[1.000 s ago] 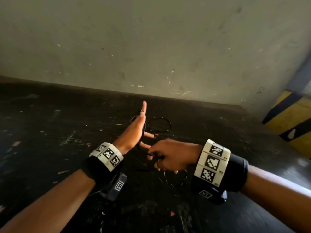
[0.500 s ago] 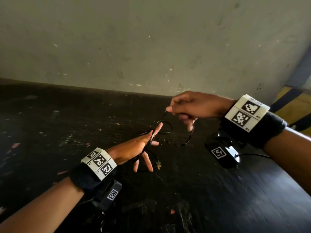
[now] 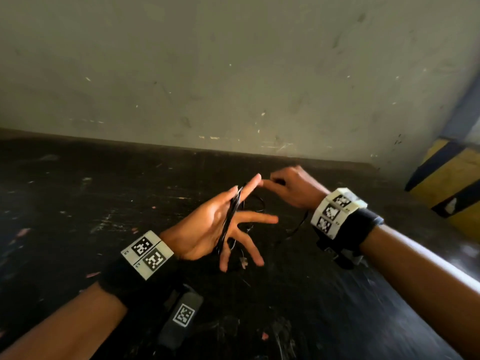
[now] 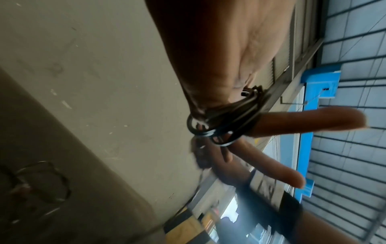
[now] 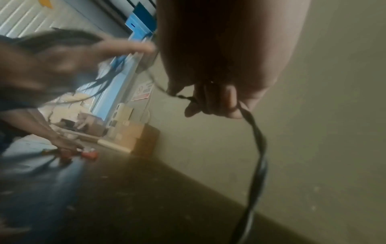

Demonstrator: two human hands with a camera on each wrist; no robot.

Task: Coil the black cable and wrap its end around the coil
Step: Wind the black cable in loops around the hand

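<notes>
Several turns of the thin black cable (image 3: 228, 219) lie wound across the palm of my left hand (image 3: 207, 224), whose fingers are straight and spread. In the left wrist view the loops (image 4: 225, 125) circle the base of the fingers (image 4: 313, 122). My right hand (image 3: 291, 188) is just right of the left fingertips and pinches the cable (image 5: 208, 99). From that pinch the slack (image 5: 259, 148) hangs down to the table. A small pale plug (image 3: 243, 262) dangles under the left hand. A loose loop (image 3: 257, 203) shows behind it.
Below both hands is a dark scuffed table (image 3: 104, 203), backed by a grey wall (image 3: 233, 74). A yellow-and-black striped post (image 3: 454, 190) stands at the right. Far down the table are a cardboard box (image 5: 133, 137) and another person's hand beside red objects (image 5: 89, 154).
My right hand swung from beside the left wrist up and to the right, then came down to the left fingertips, carrying the cable. The left hand turned palm up and spread its fingers.
</notes>
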